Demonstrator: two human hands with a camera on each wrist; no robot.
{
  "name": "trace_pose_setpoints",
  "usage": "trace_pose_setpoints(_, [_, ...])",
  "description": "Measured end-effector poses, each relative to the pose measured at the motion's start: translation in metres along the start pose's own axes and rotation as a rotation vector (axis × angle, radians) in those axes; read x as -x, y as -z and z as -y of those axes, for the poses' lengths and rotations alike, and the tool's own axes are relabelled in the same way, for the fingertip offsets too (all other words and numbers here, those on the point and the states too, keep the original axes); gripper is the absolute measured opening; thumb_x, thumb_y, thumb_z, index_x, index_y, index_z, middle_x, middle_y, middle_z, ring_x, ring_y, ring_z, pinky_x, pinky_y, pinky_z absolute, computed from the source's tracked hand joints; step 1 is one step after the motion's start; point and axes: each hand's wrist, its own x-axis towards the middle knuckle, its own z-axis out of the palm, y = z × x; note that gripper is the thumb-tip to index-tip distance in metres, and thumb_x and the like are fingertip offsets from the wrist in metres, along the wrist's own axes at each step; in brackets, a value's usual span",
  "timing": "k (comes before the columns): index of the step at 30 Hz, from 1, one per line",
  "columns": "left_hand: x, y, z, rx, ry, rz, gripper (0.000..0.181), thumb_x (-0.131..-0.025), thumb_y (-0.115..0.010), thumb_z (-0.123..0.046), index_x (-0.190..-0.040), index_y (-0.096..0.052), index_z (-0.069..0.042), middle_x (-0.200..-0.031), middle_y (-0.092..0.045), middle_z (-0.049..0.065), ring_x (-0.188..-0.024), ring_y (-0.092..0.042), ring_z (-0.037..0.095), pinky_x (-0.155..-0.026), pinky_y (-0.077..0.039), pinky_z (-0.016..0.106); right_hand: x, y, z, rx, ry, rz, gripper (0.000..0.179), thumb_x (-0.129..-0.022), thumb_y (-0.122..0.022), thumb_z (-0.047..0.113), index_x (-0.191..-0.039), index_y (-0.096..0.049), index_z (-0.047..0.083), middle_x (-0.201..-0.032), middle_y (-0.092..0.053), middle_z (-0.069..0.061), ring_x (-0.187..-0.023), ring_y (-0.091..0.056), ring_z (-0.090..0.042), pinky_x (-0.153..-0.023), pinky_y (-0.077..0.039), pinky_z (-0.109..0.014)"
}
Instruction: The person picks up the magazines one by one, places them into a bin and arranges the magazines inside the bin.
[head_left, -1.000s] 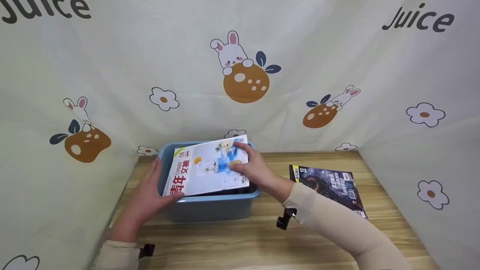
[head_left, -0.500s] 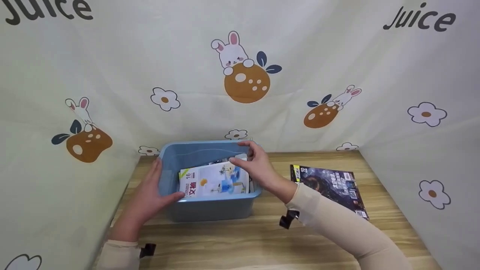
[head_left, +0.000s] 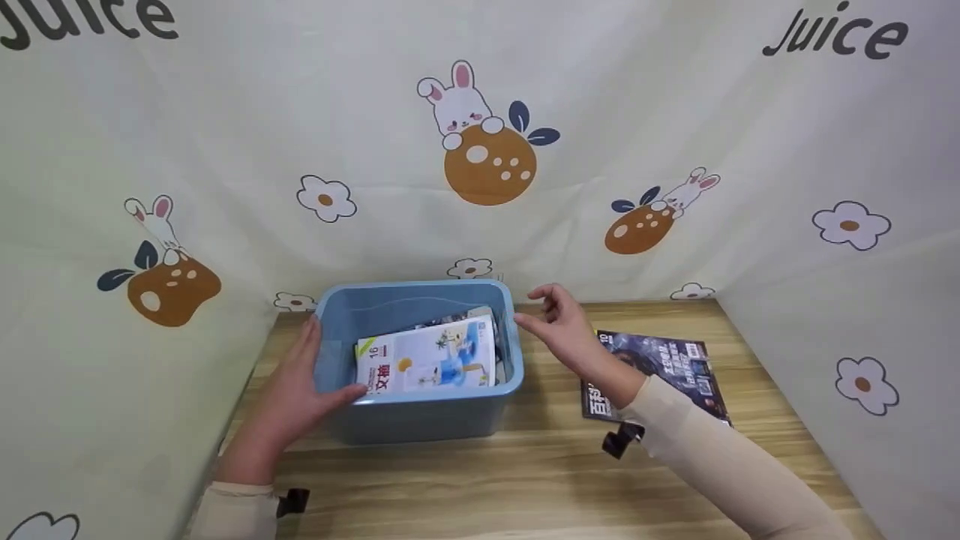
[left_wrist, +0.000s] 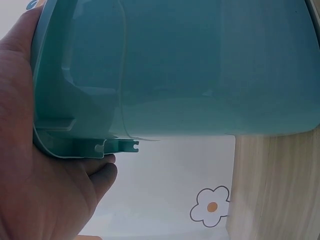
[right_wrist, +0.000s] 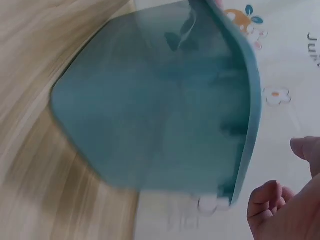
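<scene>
A blue plastic storage bin (head_left: 424, 420) stands on the wooden table. My left hand (head_left: 291, 394) holds its front left corner, thumb over the front rim and fingers along the left side; the left wrist view shows this hand (left_wrist: 35, 165) against the rim. Inside the bin, a white magazine (head_left: 424, 358) with red characters and a beach picture lies on other printed matter, mostly hidden beneath it. Just right of the bin, my right hand (head_left: 574, 337) hangs with loosely curled fingers and nothing in them. Under its wrist lies a dark magazine (head_left: 682, 375), partly covered.
Pale cloth (head_left: 637, 90) printed with rabbits, oranges and flowers walls in the back and both sides. The bin stands close to the back cloth. Wooden tabletop (head_left: 517, 480) stretches in front of the bin.
My right hand has let the white magazine down into the bin, released it and moved right, out past the rim. The left hand stays at the bin's corner.
</scene>
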Motion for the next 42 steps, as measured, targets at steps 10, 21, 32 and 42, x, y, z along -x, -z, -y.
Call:
trace_pose_setpoints(10, [0.003, 0.002, 0.005, -0.005, 0.009, 0.003, 0.144, -0.083, -0.078, -0.085, -0.178, 0.0, -0.011, -0.185, 0.001, 0.019, -0.166, -0.012, 0.055, -0.119, -0.029, 0.082, 0.023, 0.108, -0.101, 0.521, -0.093, 0.105, 0.073, -0.097, -0.088, 0.039, -0.151, -0.052, 0.004, -0.134, -0.051, -0.023, -0.109, -0.064, -0.038, -0.089, -0.06, -0.053])
trace_pose_setpoints(21, [0.005, 0.001, 0.005, -0.015, 0.027, 0.005, 0.145, -0.082, -0.078, -0.085, -0.178, 0.001, -0.011, -0.185, 0.001, 0.02, -0.166, -0.012, 0.056, -0.118, -0.031, 0.082, 0.061, 0.192, -0.152, 0.797, -0.182, 0.074, 0.111, -0.085, -0.095, 0.052, -0.161, -0.041, -0.008, -0.133, -0.042, -0.05, -0.119, -0.053, -0.066, -0.1, -0.051, -0.078])
trace_pose_setpoints(32, [0.0, -0.001, 0.002, -0.02, 0.002, -0.006, 0.143, -0.083, -0.077, -0.084, -0.179, -0.001, -0.011, -0.184, -0.004, 0.023, -0.165, -0.015, 0.056, -0.12, -0.028, 0.082, 0.072, 0.222, -0.153, 0.758, -0.457, 0.211, 0.136, -0.087, -0.087, 0.067, -0.171, -0.013, -0.011, -0.148, -0.021, -0.061, -0.135, -0.038, -0.079, -0.113, -0.038, -0.083])
trace_pose_setpoints(42, [-0.003, -0.001, 0.001, -0.01, 0.012, -0.001, 0.144, -0.082, -0.078, -0.085, -0.179, 0.002, -0.015, -0.185, -0.002, 0.021, -0.165, -0.014, 0.057, -0.117, -0.031, 0.083, 0.069, 0.222, -0.15, 0.738, -0.494, 0.278, 0.147, -0.08, -0.099, 0.052, -0.172, -0.003, -0.009, -0.153, 0.005, -0.067, -0.141, -0.018, -0.087, -0.115, -0.031, -0.086])
